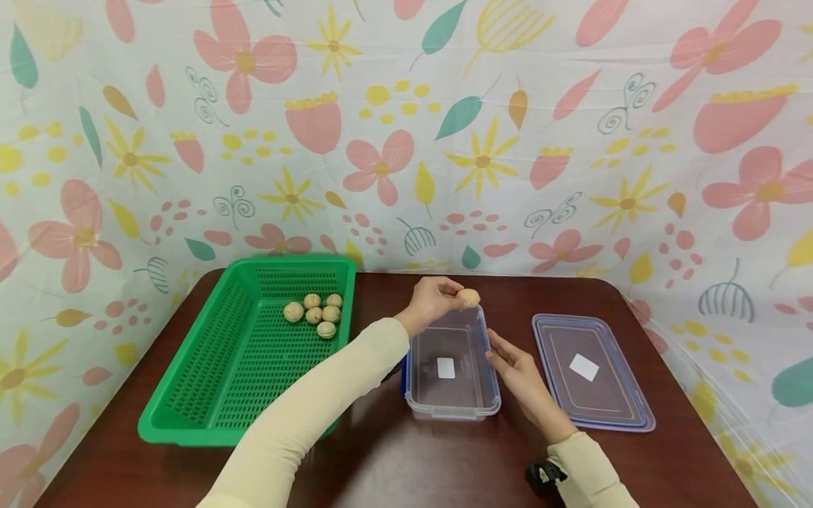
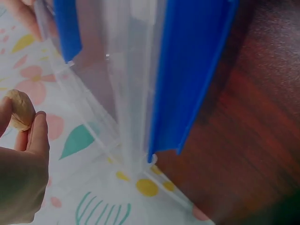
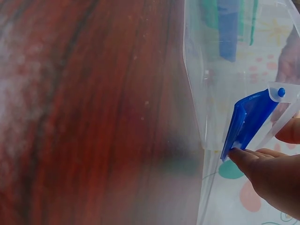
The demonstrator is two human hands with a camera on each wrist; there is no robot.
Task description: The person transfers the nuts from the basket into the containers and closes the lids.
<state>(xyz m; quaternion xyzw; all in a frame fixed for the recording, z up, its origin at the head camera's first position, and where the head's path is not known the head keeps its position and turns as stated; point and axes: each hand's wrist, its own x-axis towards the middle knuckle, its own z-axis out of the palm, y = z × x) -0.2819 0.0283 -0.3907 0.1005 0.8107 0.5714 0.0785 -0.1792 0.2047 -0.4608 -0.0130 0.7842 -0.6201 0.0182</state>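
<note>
A walnut [image 1: 468,298] is pinched between the thumb and fingers of my left hand [image 1: 434,305], just above the far end of a clear plastic container [image 1: 454,409]. The left wrist view shows the same walnut [image 2: 21,110] at the fingertips. My right hand [image 1: 522,377] is at the container's right side. In the right wrist view its fingertips touch the lower edge of a blue latch [image 3: 251,117], with the thumb near the rim. The container is uncovered, and a white label [image 1: 446,367] shows through it.
To the left stands a green plastic basket [image 1: 190,439] with several walnuts [image 1: 313,315] near its far right corner. A clear lid with a blue edge [image 1: 597,395] lies on the dark wooden table right of the container. Behind hangs a flowered cloth [image 1: 406,141].
</note>
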